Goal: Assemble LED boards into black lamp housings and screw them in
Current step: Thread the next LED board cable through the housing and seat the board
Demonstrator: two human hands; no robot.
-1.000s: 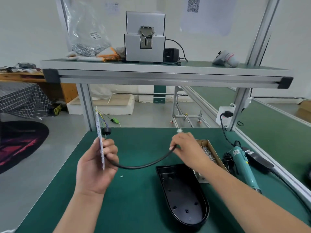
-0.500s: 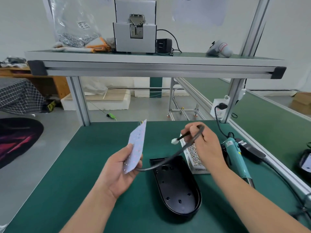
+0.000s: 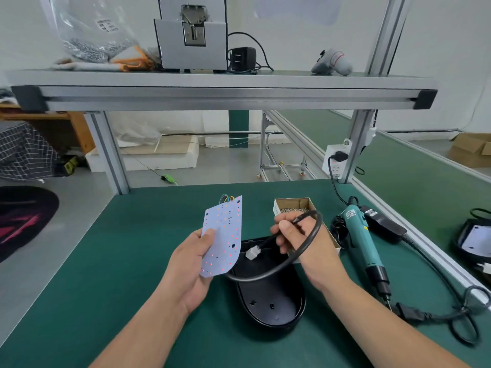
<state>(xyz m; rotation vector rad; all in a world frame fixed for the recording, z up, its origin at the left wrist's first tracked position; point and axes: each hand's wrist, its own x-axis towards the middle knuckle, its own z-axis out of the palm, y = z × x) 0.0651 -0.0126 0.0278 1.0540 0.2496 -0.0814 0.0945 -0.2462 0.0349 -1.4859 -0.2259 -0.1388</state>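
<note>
My left hand (image 3: 190,264) holds a white LED board (image 3: 223,235) upright by its lower left edge, LED side facing me, coloured wires at its top. A black cable (image 3: 297,257) runs from behind the board in a loop to my right hand (image 3: 301,243), which pinches it near its end. The cable's white connector (image 3: 251,252) hangs just above the far end of the empty black lamp housing (image 3: 271,296), which lies on the green table below both hands.
An open cardboard box of screws (image 3: 295,205) sits behind my right hand. A teal electric screwdriver (image 3: 364,243) with its black power cord lies to the right. Another housing with a board (image 3: 475,240) rests at the far right. A shelf beam (image 3: 225,95) spans overhead.
My left hand turned the LED board from edge-on to face me and brought it over the housing. My right hand bent the cable into a loop and lowered the connector toward the housing.
</note>
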